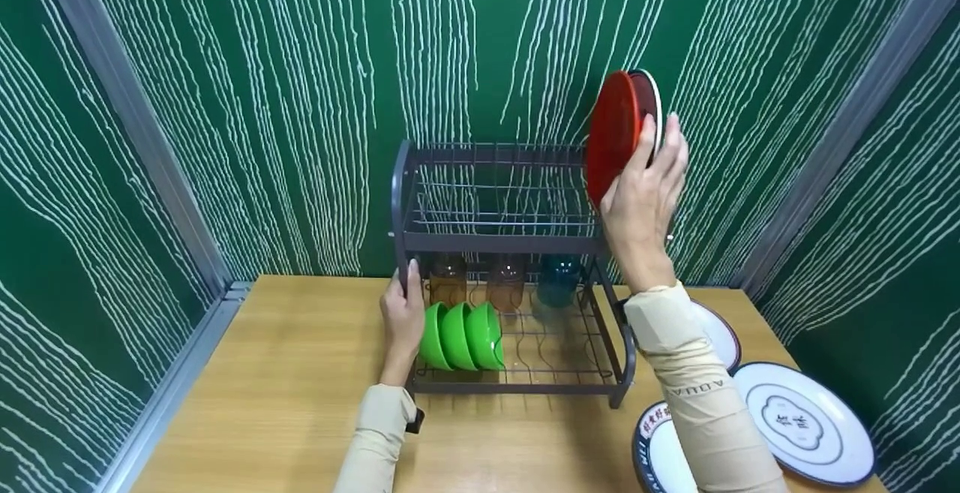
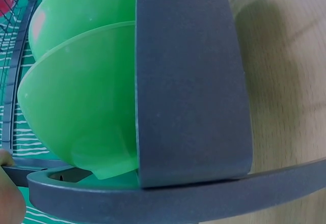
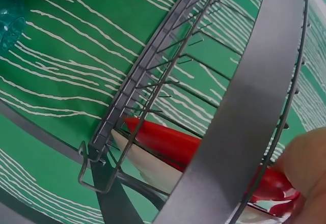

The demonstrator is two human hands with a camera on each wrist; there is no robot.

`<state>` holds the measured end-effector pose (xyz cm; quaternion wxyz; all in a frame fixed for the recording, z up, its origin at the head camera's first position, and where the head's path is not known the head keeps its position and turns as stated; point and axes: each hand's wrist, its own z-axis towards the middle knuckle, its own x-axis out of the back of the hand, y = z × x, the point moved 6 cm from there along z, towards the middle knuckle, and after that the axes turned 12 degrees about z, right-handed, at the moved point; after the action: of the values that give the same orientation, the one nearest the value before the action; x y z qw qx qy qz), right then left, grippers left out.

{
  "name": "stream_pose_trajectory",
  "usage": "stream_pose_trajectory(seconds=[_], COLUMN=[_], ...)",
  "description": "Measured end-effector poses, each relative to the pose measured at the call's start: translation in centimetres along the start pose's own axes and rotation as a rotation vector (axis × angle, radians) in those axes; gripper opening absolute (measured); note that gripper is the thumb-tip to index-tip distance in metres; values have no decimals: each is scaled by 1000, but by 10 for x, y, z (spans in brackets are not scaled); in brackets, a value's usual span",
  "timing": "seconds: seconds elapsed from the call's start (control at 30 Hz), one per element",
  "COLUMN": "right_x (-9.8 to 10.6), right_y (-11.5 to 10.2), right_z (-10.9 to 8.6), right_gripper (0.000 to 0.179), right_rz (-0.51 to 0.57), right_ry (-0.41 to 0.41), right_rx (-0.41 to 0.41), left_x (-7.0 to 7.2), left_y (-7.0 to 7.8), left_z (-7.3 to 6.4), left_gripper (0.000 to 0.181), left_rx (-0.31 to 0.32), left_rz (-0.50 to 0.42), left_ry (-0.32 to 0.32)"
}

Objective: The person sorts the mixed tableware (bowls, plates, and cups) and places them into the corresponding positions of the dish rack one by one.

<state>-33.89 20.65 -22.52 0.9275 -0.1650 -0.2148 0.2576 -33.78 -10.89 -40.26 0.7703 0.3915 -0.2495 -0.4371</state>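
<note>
A red plate [image 1: 613, 133] stands on edge at the right end of the upper tier of a dark grey two-tier dish rack [image 1: 502, 243]. My right hand [image 1: 646, 200] grips its near edge. Right beside it, a white-rimmed plate [image 1: 657, 103] stands on edge too, partly hidden by the fingers. In the right wrist view the red plate [image 3: 168, 140] reaches down between the rack's wires. My left hand [image 1: 403, 313] holds the rack's left upright at the lower tier. Close to that hand, several green bowls [image 1: 484, 337] lean in a row.
Behind the bowls stand an amber glass [image 1: 448, 283], another brownish glass [image 1: 506, 287] and a teal glass [image 1: 559, 283]. White plates [image 1: 806, 422] with dark rims lie on the wooden table [image 1: 300, 373] at the right, partly under my right forearm. Green walls with white streaks enclose the table.
</note>
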Motion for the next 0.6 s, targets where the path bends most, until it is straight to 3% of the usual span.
stream_pose_trajectory(seconds=[0.13, 0.3, 0.6], right_x=[-1, 0, 1], right_y=[6, 8, 9], right_z=[2, 1, -3], right_gripper=[79, 89, 81], right_rz=[-1, 37, 59], right_ry=[-36, -47, -73], right_rx=[-33, 13, 76], left_x=[1, 1, 1], left_y=[1, 3, 2], left_z=[0, 0, -1], left_gripper=[25, 25, 28], left_rx=[-6, -25, -6], left_rz=[-7, -7, -22], left_ry=[9, 19, 0])
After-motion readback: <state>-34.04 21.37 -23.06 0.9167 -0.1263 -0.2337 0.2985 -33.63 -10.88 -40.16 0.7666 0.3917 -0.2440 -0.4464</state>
